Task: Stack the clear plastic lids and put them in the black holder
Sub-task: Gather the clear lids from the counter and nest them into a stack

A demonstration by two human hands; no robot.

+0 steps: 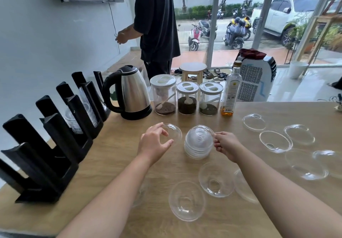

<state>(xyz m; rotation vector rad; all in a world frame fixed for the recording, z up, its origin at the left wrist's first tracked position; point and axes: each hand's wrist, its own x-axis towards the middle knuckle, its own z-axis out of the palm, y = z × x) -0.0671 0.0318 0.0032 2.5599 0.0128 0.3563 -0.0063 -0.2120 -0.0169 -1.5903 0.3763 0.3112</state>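
A stack of clear dome lids (198, 141) stands dome-up in the middle of the wooden table (111, 156). My right hand (226, 145) pinches the stack's right edge. My left hand (154, 141) curls around a single clear lid (174, 131) just left of the stack, thumb and fingers on its rim. Loose lids lie upside down near me (187, 199), (215, 179) and to the right (275, 141), (255, 122). The black holder (55, 130) runs along the table's left edge; some of its slots hold lids.
A steel kettle (132, 93), three lidded jars (187, 98) and a glass bottle (231, 89) line the far side of the table. A person in dark clothes (157, 25) stands behind the table by the wall. A stool and a white cooler stand on the floor beyond.
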